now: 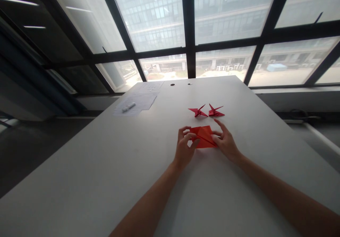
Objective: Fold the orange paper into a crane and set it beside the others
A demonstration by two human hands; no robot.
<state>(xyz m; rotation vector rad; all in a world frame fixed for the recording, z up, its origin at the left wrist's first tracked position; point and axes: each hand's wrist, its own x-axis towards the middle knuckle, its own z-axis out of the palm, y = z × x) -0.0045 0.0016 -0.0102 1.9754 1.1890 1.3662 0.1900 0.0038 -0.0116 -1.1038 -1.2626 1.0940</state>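
Observation:
A folded sheet of orange-red origami paper [203, 136] is held between my two hands, slightly raised off the white table, with creases running across it. My left hand [184, 145] pinches its left edge, thumb in front and fingers behind. On the right edge, my right hand [225, 141] grips with the thumb and bent fingers, while the index finger points away up the table. Just beyond the paper lie two red folded paper cranes, a left crane [198, 111] and a right crane [215, 112], side by side with pointed ends sticking out.
The white table [127, 169] stretches toward large dark-framed windows [188, 28]. Farther left, several papers [143, 97] lie with a white cylindrical object [129, 107] on them. Two small round holes sit near the far edge. A blue curtain [34, 74] hangs at left.

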